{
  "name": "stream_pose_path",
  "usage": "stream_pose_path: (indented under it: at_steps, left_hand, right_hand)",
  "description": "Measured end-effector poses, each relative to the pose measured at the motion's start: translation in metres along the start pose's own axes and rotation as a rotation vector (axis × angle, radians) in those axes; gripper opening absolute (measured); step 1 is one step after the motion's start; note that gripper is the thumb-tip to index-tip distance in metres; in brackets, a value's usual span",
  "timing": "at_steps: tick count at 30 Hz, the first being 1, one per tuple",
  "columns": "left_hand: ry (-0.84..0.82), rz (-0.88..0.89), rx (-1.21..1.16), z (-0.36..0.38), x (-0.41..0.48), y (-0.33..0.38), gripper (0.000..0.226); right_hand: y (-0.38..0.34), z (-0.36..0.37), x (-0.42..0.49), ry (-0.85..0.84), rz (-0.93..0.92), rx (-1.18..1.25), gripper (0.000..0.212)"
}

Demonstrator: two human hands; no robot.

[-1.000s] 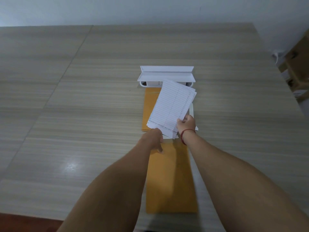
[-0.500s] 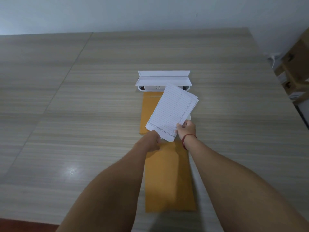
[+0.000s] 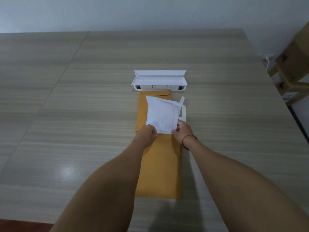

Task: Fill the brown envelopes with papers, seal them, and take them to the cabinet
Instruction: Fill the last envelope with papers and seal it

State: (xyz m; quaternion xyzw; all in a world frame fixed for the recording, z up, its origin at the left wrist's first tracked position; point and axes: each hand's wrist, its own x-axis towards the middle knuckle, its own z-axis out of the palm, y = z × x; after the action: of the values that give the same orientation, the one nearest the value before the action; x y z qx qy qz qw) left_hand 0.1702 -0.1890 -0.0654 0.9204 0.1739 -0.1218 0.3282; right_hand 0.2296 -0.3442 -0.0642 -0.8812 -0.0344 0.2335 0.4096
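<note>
Head view showed a pale wood-grain surface (image 3: pixel 66 114), where the left hand (image 3: pixel 148 133) closed its fingers on the near left corner of a curled, ruled white paper stack (image 3: pixel 161 114). The right hand (image 3: pixel 183 131) pinched its right corner above two flat, smooth brown envelopes (image 3: pixel 158 173), with cardboard boxes (image 3: pixel 291 72) far right.

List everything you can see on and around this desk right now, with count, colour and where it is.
brown envelopes: two, orange-brown, end to end at the table's middle
papers: one sheaf, white, lined, held over the far envelope
white organiser: one, beyond the envelopes
paper strips: a few, white, right of the papers
table: one, pale wood grain
cardboard boxes: several, tan, far right
left hand: grip on papers' lower left
right hand: grip on papers' lower right, red wrist string
</note>
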Motion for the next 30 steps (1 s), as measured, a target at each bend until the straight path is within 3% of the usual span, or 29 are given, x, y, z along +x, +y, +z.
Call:
stream_pose_path:
  at_steps: [6, 10, 25, 30]
  left_hand:
    - [0.012, 0.111, 0.010, -0.004, -0.001, 0.004, 0.008]
    - [0.031, 0.128, 0.015, -0.003, -0.002, -0.002, 0.007]
    - [-0.002, 0.085, 0.041, 0.000, -0.011, -0.011, 0.008]
    - [0.028, 0.175, 0.086, -0.008, -0.009, -0.003, 0.009]
  right_hand:
    - [-0.017, -0.008, 0.007, 0.093, -0.036, 0.054, 0.016]
    - [-0.011, -0.008, 0.008, -0.008, -0.031, -0.165, 0.016]
    - [-0.016, -0.020, 0.009, -0.060, -0.096, -0.143, 0.021]
    - [-0.016, -0.014, 0.005, -0.142, -0.096, -0.300, 0.018]
